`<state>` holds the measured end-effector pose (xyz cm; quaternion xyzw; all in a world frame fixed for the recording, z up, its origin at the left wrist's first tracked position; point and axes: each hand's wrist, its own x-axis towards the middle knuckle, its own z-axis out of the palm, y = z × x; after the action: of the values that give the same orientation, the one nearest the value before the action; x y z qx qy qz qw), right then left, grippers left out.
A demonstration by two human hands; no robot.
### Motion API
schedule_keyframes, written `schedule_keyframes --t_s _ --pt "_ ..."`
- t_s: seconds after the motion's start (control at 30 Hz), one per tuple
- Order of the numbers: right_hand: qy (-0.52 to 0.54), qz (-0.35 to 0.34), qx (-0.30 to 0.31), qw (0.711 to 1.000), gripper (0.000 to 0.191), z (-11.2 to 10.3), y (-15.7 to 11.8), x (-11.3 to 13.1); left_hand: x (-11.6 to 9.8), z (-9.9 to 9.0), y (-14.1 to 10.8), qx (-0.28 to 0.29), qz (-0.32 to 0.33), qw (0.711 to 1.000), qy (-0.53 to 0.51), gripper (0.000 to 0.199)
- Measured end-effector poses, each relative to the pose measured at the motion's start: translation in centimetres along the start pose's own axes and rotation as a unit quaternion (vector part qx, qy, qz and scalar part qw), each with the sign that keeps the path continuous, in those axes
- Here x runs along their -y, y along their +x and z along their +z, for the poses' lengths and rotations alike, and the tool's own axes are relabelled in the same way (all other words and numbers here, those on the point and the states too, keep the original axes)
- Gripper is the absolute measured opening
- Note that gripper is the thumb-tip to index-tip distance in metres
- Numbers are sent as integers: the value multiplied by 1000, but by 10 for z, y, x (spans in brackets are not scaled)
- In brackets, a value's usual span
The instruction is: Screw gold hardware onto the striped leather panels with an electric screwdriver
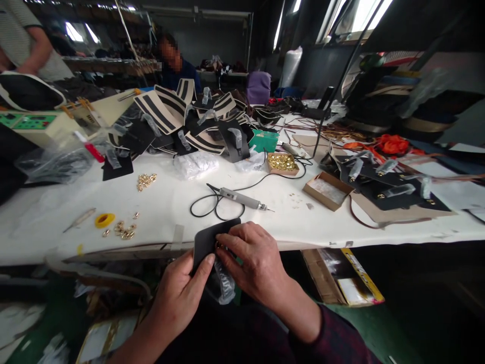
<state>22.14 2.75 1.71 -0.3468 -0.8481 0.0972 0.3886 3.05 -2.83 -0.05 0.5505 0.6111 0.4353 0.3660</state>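
My left hand (pixel 182 288) grips a black panel (pixel 207 240) with a rounded corner, thumb on its near face. Over the same panel, my right hand (pixel 252 258) has its fingers pinched around a small gold metal piece (pixel 219 244). A plastic-wrapped strap (pixel 225 283) hangs down from the panel below the fingers. Just beyond the hands, a grey electric screwdriver (pixel 242 198) lies on the white table with its tip pointing right and its black cord looped beside it.
Gold rings (pixel 125 230) and a yellow tape roll (pixel 105 220) lie at left. A box of gold hardware (pixel 282 164) and an open cardboard box (pixel 328 190) sit right of centre. Striped pieces (pixel 162 108) are heaped behind; black panels (pixel 394 189) lie right. Two people are beyond.
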Motion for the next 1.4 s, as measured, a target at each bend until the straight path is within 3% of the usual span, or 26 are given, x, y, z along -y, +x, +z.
schedule_keyframes --t_s 0.13,0.37,0.53,0.67,0.87,1.0,1.17,1.4 --pt "-21 -23 14 999 21 -1 -2 -3 -3 3 1 -2 8 1000 9 24" --pt "-7 -6 -21 1000 16 3 -2 0 -9 7 0 -10 32 999 37 27" --pt "60 48 70 995 5 -7 9 -4 -2 5 -3 24 51 997 57 24" --pt "29 13 118 992 5 -12 15 -10 1 3 -4 61 72 991 93 29" --pt "44 -32 87 995 24 -8 11 -15 0 1 -1 51 45 994 88 35" --pt "99 -62 98 988 16 -8 7 -25 2 -3 2 66 -18 997 46 40" --pt "172 -82 93 977 15 -9 6 -37 5 -7 3 88 -42 995 1 43" --pt "214 -48 17 975 9 4 -1 -38 8 -4 0 70 -49 996 -22 47"
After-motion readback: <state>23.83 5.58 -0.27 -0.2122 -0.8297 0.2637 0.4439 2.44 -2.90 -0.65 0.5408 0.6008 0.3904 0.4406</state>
